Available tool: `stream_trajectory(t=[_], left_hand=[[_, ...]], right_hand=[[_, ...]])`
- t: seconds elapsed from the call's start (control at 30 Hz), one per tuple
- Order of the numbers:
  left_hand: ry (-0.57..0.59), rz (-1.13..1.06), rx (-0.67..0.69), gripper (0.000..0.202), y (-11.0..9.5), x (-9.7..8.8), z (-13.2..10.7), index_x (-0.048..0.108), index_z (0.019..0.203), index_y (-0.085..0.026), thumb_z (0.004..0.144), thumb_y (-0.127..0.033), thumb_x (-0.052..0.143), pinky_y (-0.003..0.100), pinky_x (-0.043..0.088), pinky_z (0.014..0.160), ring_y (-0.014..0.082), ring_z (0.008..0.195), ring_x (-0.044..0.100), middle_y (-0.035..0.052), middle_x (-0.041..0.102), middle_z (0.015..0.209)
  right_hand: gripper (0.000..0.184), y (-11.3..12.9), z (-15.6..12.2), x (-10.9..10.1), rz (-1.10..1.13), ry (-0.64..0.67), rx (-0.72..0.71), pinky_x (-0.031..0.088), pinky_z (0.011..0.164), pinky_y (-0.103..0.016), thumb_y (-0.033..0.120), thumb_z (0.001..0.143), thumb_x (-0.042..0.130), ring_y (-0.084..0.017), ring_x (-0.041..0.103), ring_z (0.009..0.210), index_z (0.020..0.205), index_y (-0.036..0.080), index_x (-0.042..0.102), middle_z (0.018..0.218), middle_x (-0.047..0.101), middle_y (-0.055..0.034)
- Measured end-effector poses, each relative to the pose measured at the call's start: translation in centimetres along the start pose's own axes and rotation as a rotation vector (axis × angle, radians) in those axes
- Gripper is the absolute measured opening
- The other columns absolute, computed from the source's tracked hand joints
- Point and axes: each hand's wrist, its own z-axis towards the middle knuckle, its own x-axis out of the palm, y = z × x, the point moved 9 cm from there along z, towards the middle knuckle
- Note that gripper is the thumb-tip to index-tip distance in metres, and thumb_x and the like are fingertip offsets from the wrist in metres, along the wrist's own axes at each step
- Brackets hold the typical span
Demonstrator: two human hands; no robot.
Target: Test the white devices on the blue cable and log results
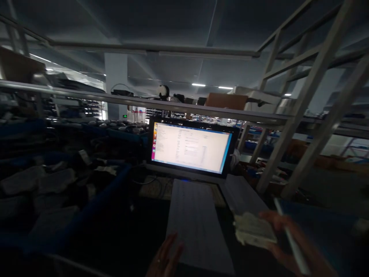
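Observation:
My left hand [165,256] reaches in at the bottom, fingers stretched out, at the left edge of a long printed paper sheet [196,223]. My right hand [296,238] grips a pale, flat, blocky piece with uneven edges [253,230] between thumb and fingers. A slim white pen-like stick [292,242] also lies in that hand, slanting across the fingers. Dim light and blur hide what kind of piece it is. A second paper sheet [242,192] lies just beyond the piece.
A lit monitor [190,148] stands behind the papers. At left, a blue bin [95,204] holds several pale wrapped items [57,181]. A shelf [173,104] with a cardboard box [226,101] crosses above the monitor. Metal frame posts [311,84] rise at right.

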Motion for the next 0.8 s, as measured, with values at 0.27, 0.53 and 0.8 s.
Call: stream_trajectory(t=[0.27, 0.53, 0.8], left_hand=[[0.429, -0.694, -0.113, 0.091, 2.5, -4.2, 3.4, 0.022, 0.144, -0.032, 0.069, -0.014, 0.069, 0.037, 0.040, 0.106, 0.0255, 0.135, 0.036, 0.0107, 0.032, 0.150], [0.155, -0.096, -0.675, 0.080, 10.3, -4.9, -1.1, 0.044, 0.130, -0.021, 0.057, -0.028, 0.075, 0.046, 0.046, 0.094, 0.0316, 0.110, 0.058, 0.0128, 0.060, 0.120], [0.145, -0.016, -0.586, 0.101, 10.8, -6.9, -1.1, 0.028, 0.143, -0.019, 0.055, -0.029, 0.077, 0.054, 0.037, 0.102, 0.0363, 0.127, 0.043, 0.0164, 0.049, 0.136]], right_hand=[[0.033, 14.4, -0.4, 20.0, 0.547, 0.572, -0.056, 0.050, 0.076, -0.029, 0.015, 0.062, 0.057, -0.018, 0.060, 0.094, 0.089, 0.025, 0.040, 0.118, 0.057, -0.0082], [0.021, 15.7, 2.6, 21.9, 0.427, 0.363, -0.085, 0.043, 0.097, -0.046, 0.031, 0.073, 0.061, -0.027, 0.053, 0.118, 0.087, 0.024, 0.048, 0.127, 0.057, -0.0133], [0.014, 9.1, -1.8, 19.4, 0.252, 0.141, -0.014, 0.053, 0.088, -0.039, 0.035, 0.079, 0.058, -0.024, 0.062, 0.107, 0.088, 0.024, 0.055, 0.121, 0.063, -0.0107]])
